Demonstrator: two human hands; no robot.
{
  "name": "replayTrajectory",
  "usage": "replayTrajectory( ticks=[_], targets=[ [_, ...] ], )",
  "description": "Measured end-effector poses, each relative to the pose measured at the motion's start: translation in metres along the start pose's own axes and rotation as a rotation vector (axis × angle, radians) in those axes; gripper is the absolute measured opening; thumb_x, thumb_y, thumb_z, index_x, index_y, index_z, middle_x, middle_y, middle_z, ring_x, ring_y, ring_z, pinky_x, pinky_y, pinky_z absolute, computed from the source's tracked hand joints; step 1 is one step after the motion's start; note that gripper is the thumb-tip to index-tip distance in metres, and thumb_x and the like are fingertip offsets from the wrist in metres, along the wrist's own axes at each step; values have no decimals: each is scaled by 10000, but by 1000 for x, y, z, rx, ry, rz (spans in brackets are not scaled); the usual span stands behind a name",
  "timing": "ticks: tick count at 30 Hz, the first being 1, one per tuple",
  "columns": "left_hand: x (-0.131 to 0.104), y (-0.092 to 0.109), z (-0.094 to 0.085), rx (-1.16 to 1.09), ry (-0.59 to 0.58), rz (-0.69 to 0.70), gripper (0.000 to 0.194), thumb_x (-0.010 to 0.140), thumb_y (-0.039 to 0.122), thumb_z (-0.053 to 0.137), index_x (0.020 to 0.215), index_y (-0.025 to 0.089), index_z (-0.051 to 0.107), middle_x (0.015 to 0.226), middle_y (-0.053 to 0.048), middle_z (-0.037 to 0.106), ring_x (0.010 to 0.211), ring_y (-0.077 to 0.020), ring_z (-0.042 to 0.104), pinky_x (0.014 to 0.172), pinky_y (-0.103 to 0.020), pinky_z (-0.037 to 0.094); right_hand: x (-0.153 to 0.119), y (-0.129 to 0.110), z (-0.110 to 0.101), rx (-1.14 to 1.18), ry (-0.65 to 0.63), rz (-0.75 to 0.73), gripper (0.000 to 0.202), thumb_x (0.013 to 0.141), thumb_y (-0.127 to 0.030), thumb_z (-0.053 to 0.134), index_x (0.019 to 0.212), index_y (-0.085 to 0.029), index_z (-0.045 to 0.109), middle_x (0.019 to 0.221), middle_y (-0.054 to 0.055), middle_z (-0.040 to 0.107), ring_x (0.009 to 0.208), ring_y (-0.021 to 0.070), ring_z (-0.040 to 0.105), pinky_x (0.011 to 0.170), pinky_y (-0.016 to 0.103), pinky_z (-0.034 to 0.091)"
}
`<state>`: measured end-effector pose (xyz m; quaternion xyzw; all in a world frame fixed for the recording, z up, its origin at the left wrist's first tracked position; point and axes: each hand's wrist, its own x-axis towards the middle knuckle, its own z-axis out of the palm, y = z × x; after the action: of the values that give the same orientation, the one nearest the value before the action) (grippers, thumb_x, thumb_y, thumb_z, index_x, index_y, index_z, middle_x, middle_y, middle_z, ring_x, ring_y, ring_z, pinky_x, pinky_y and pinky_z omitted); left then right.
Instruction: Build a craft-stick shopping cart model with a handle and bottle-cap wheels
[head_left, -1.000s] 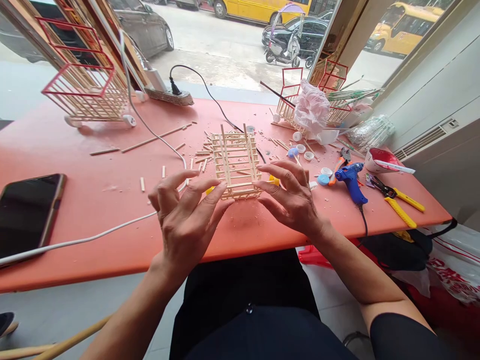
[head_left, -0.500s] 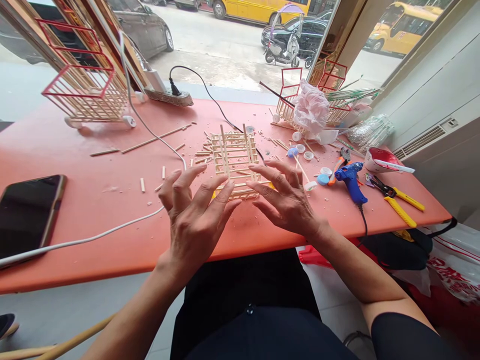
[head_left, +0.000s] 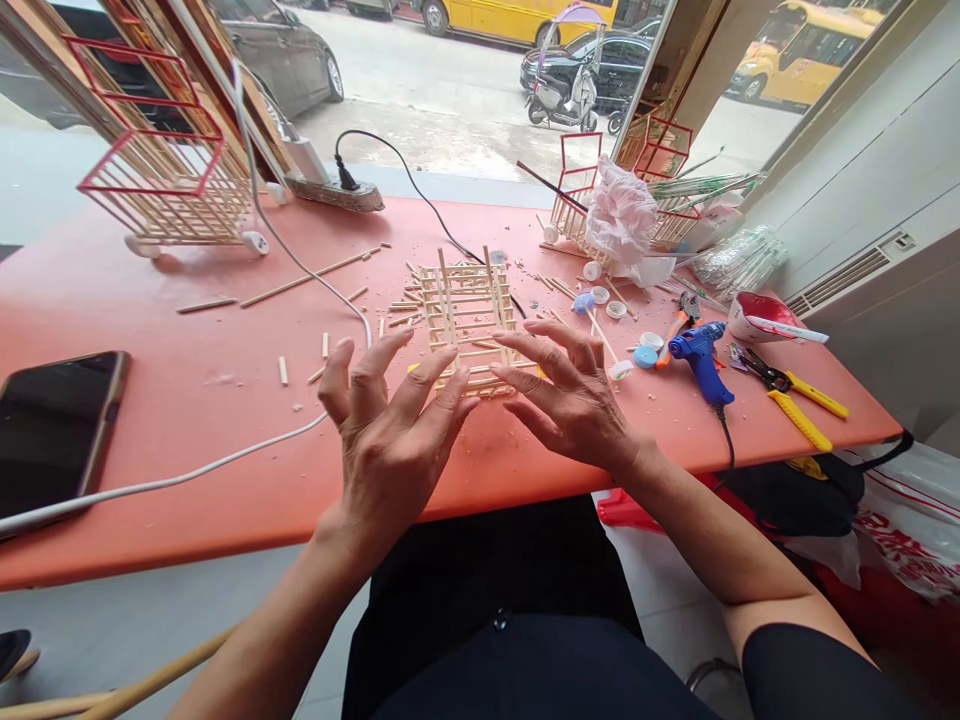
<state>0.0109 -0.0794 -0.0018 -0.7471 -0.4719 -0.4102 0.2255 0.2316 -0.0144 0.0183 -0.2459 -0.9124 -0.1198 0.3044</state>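
A small lattice frame of pale wooden sticks (head_left: 466,312) lies on the table in front of me, with two longer sticks slanting up over it. My left hand (head_left: 397,425) has its thumb and index fingertip at the near left edge of this frame, other fingers spread. From the right, my right hand (head_left: 566,395) meets the same near edge with thumb and fingertips. Between the fingertips a thin stick runs across. Bits of yellow show beside the frame, mostly covered by the fingers.
A blue glue gun (head_left: 701,360), yellow-handled pliers (head_left: 799,405) and bottle caps (head_left: 645,356) lie at right. A phone (head_left: 60,435) and white cable (head_left: 225,462) are at left. Finished stick carts (head_left: 169,195) stand behind, near a power strip (head_left: 337,193). Cut sticks (head_left: 311,277) are scattered about.
Both hands stay almost still at the frame's near edge. The view has shifted very slightly.
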Motion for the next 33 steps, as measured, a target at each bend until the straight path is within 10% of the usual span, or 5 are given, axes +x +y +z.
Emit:
replayTrajectory(
  ticks=[11, 33],
  targets=[
    [-2, -1, -1, -46, 11, -68, 536, 937, 230, 730, 1451, 289, 589, 1306, -129, 754, 1453, -383, 498, 1189, -682, 326, -2, 1, 0, 11, -14, 17, 312, 1025, -382, 618, 1305, -253, 666, 1517, 77, 627, 1428, 295, 481, 1159, 492, 334],
    [-3, -3, -5, -13, 4, -124, 415, 941, 71, 640, 1268, 326, 672, 1233, -105, 784, 1434, -380, 534, 1136, -790, 329, -2, 7, 5, -25, 155, 170, 111, 1026, -238, 600, 1066, -245, 703, 1485, 72, 634, 1396, 292, 502, 1144, 499, 392]
  ],
)
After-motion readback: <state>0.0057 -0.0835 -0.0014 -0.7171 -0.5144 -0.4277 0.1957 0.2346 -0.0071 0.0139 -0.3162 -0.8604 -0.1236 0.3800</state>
